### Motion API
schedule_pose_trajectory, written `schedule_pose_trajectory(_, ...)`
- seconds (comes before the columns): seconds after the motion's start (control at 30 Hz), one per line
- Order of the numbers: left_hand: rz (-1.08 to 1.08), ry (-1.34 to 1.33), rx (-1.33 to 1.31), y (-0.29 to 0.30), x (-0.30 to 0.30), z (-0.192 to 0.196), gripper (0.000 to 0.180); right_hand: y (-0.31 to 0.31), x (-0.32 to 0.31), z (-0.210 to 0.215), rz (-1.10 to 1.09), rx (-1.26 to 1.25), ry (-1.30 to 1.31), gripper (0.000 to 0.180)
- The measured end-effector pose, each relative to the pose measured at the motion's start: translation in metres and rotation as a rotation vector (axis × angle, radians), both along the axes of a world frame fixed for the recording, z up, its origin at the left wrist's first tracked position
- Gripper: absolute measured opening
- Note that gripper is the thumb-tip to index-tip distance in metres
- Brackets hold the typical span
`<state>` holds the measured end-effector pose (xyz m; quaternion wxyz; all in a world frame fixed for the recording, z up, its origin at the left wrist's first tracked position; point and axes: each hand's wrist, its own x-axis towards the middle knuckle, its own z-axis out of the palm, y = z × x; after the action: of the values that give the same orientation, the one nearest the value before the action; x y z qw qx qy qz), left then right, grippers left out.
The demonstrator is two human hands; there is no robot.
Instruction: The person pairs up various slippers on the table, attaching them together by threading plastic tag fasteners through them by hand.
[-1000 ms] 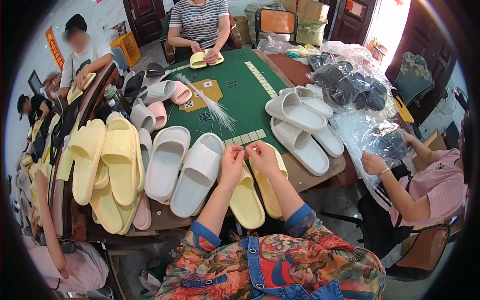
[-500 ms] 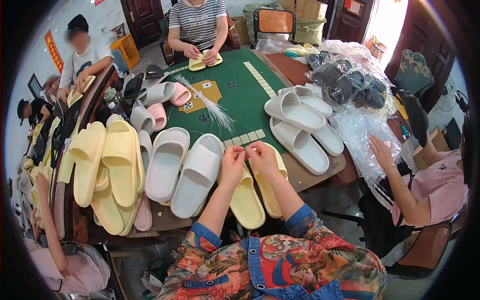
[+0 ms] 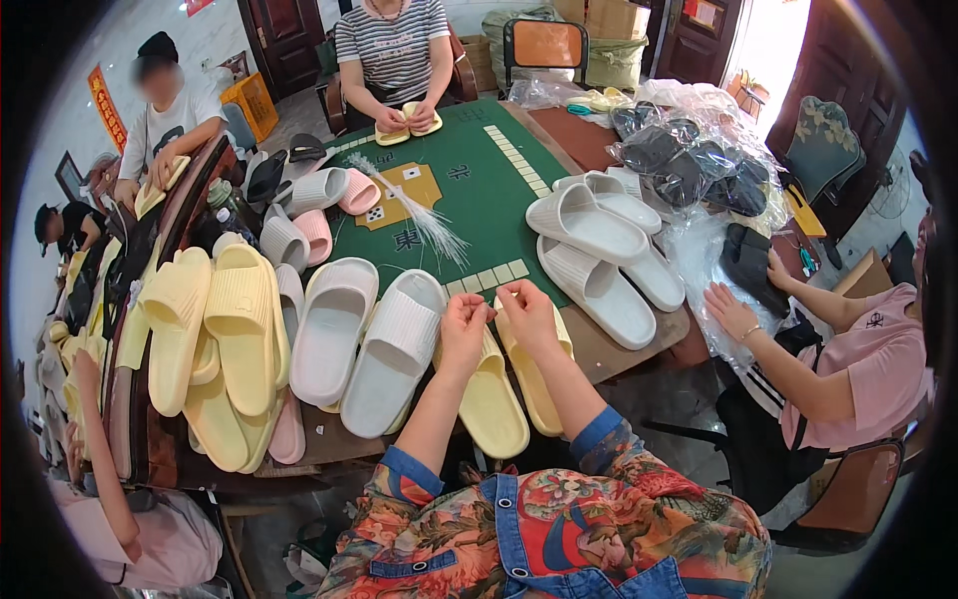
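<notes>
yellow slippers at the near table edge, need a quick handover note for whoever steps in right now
Left hand and right hand: raised side by side, fingertips pinched together just above the pair of yellow slippers; whatever they pinch is too small to see.
Things: the pair lies side by side on the near edge of the green table, right below the hands. A bundle of thin white ties lies on the mat further in. White slippers lie to the left, more white ones to the right.
Done: cannot tell from this view.
Left: the yellow pair, in hand.
</notes>
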<state>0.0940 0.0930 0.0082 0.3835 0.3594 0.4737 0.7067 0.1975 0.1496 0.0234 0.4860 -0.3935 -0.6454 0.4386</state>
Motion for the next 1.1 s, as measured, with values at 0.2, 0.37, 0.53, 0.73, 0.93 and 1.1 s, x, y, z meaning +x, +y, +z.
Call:
schedule_pose_trajectory(0.2,0.02,-0.012,0.004,0.001,-0.004,-0.005,0.01,-0.012,-0.002,0.02,0.117,0.041,-0.169,0.016)
schedule_pose_trajectory(0.37,-0.004,-0.032,0.013,0.001,-0.001,-0.001,0.01,-0.003,-0.001,0.004,0.045,0.029,-0.079,0.015)
schedule_pose_trajectory(0.53,0.056,0.155,-0.053,-0.003,-0.004,-0.001,0.016,-0.008,-0.001,0.01,0.109,0.071,-0.204,0.017)
schedule_pose_trajectory(0.73,0.312,1.111,0.182,-0.013,0.021,0.011,0.045,0.003,0.01,-0.008,0.097,0.107,0.048,0.017)
schedule_pose_trajectory(0.93,-0.013,1.378,-0.031,-0.018,0.027,0.016,0.056,0.012,0.059,0.038,-0.248,-0.15,0.819,0.022)
schedule_pose_trajectory(1.1,-0.15,1.412,-0.247,-0.013,0.022,0.023,0.057,-0.01,0.138,0.123,-0.443,0.322,0.774,0.022)
